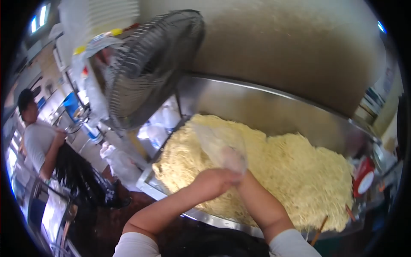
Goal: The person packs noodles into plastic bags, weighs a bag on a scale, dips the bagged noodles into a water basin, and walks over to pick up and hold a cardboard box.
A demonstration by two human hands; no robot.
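Note:
A clear plastic bag (216,139) is spread above a large heap of pale yellow noodles (299,171). My right hand (233,160) shows hazily through the plastic and seems to be inside the bag; its fingers are too blurred to make out. At the right wrist, my left hand (219,181) is closed on the gathered edge of the bag. The noodles fill a long metal trough (257,92) with a raised back wall.
A big fan (154,64) stands at the trough's left end. On the right are a red dial scale (364,177) and wooden sticks (320,230) by the noodles. Another person (40,141) stands at left near a white bag (122,165).

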